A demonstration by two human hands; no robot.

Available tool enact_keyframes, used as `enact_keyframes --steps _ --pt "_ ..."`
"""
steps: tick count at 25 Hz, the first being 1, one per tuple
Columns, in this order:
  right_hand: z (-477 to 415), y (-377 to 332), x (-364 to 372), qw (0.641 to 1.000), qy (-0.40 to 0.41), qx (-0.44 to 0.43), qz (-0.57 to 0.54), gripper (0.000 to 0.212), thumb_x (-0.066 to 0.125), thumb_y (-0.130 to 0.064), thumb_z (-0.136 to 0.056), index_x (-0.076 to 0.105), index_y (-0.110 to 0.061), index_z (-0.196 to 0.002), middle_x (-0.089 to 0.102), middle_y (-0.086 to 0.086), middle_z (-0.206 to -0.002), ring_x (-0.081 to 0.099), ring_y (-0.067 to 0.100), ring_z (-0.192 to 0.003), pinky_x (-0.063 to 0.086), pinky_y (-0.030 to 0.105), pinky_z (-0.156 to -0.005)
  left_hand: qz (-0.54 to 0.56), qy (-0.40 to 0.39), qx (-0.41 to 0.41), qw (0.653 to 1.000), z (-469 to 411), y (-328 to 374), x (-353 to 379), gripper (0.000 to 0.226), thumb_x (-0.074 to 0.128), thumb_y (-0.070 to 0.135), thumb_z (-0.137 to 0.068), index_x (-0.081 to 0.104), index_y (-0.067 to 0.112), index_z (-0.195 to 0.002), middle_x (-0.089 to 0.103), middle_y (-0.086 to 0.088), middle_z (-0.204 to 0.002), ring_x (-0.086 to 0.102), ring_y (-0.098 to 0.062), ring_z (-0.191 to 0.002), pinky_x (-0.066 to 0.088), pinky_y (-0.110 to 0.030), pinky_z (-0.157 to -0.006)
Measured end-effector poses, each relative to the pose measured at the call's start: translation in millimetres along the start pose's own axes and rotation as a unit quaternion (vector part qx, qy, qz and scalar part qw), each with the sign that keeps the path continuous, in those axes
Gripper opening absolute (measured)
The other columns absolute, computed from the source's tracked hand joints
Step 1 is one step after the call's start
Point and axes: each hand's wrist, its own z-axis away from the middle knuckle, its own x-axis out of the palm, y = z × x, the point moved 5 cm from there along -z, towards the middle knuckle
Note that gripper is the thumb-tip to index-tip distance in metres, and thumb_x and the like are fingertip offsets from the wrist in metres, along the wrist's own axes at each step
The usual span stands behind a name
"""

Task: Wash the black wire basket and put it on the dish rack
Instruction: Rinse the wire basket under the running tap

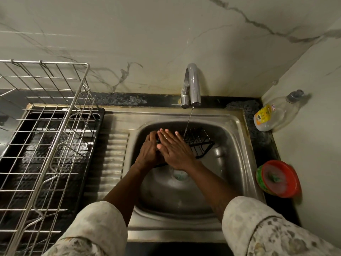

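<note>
The black wire basket (200, 144) is held above the steel sink (238, 145), under a thin stream of water from the tap (191, 84). My left hand (150, 151) grips the basket's left end with curled fingers. My right hand (174, 147) lies flat on top of the basket with straight, wet fingers and hides its middle. The silver wire dish rack (49, 126) stands on a black drip tray at the left.
A clear bottle with a yellow label (273, 113) lies in the right corner of the dark counter. A red-lidded round tub (279, 179) sits on the counter right of the sink. A ribbed drainboard (113, 159) separates sink and rack. Marble walls close in behind and to the right.
</note>
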Motion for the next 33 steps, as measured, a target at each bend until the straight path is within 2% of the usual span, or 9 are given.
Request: enact_keyframes --steps 3,7,10,14,19,24,27,30,33 --pt "20 69 -9 0.997 0.021 0.077 0.021 0.061 0.003 -0.053 -0.104 0.002 -0.028 -0.160 0.000 -0.003 -0.168 -0.009 0.013 -0.153 -0.007 0.040 -0.125 0.026 -0.002 -0.052 0.998 6 -18 4 0.074 0.064 -0.005 -0.072 0.038 0.009 -0.140 0.051 -0.015 -0.131 0.057 -0.031 -0.111 0.047 -0.031 -0.085" --pt "22 91 -16 0.987 -0.008 0.162 0.020 0.070 -0.004 -0.061 -0.100 -0.003 -0.025 -0.160 -0.012 0.001 -0.167 -0.018 0.016 -0.152 -0.013 0.041 -0.123 0.042 0.000 -0.060 0.997 1 -9 11 0.076 0.059 -0.011 -0.068 0.038 0.013 -0.137 0.050 -0.013 -0.129 0.057 -0.029 -0.103 0.051 -0.037 -0.078" --pt "7 39 0 0.992 -0.016 0.127 0.009 0.083 -0.003 -0.069 -0.096 -0.009 -0.013 -0.158 -0.020 0.003 -0.163 -0.021 0.019 -0.151 -0.011 0.045 -0.124 0.026 0.001 -0.040 0.999 1 -9 19 0.069 0.061 -0.007 -0.072 0.041 0.005 -0.136 0.053 -0.016 -0.123 0.058 -0.032 -0.097 0.044 -0.033 -0.075" --pt "12 34 3 0.998 -0.032 0.006 0.050 0.075 0.005 -0.066 -0.101 -0.002 -0.021 -0.160 -0.009 -0.002 -0.167 -0.013 0.014 -0.153 -0.002 0.048 -0.125 0.039 0.004 -0.041 0.998 7 -24 24 0.060 0.066 0.003 -0.074 0.043 0.009 -0.129 0.054 -0.009 -0.117 0.059 -0.024 -0.097 0.045 -0.027 -0.076" --pt "37 96 -15 0.992 -0.036 0.091 0.075 0.092 0.011 -0.084 -0.090 -0.007 -0.026 -0.160 -0.016 -0.005 -0.166 -0.014 0.015 -0.153 -0.009 0.046 -0.124 0.032 0.029 -0.004 0.999 13 -19 23 0.066 0.061 -0.010 -0.071 0.044 0.005 -0.133 0.053 -0.011 -0.122 0.056 -0.029 -0.106 0.054 -0.041 -0.083" --pt "36 111 -19 0.978 -0.048 0.202 0.000 0.146 0.032 -0.108 -0.052 -0.018 -0.020 -0.158 -0.027 0.001 -0.164 -0.018 0.025 -0.153 -0.004 0.053 -0.123 0.044 0.022 0.008 0.999 18 -19 21 0.066 0.077 0.010 -0.080 0.038 0.016 -0.133 0.055 -0.010 -0.124 0.058 -0.024 -0.106 0.056 -0.042 -0.085" --pt "39 113 -22 0.962 -0.069 0.243 -0.101 0.154 0.058 -0.099 -0.046 -0.008 -0.020 -0.159 -0.013 0.002 -0.168 0.000 0.029 -0.155 0.015 0.056 -0.123 0.025 -0.045 0.016 0.999 17 -28 25 0.096 0.089 0.035 -0.068 0.033 0.017 -0.143 0.051 -0.010 -0.134 0.052 -0.017 -0.117 0.054 -0.039 -0.095" --pt "36 111 -38 0.961 -0.043 0.250 -0.110 0.153 0.071 -0.091 -0.043 0.009 -0.015 -0.160 0.010 0.008 -0.167 0.013 0.030 -0.153 0.025 0.054 -0.121 0.004 -0.133 -0.059 0.989 6 -28 25 0.136 0.080 0.072 -0.050 0.016 0.017 -0.158 0.022 -0.012 -0.162 0.028 -0.028 -0.147 0.031 -0.043 -0.120" --pt "37 108 -46 0.964 -0.016 0.251 -0.091 0.148 0.075 -0.088 -0.042 0.021 -0.013 -0.157 0.022 0.011 -0.161 0.022 0.030 -0.149 0.030 0.050 -0.120 0.024 -0.114 -0.135 0.984 -8 -22 20 0.117 0.093 0.051 -0.053 0.037 0.017 -0.149 0.039 -0.007 -0.149 0.042 -0.026 -0.137 0.038 -0.036 -0.115"
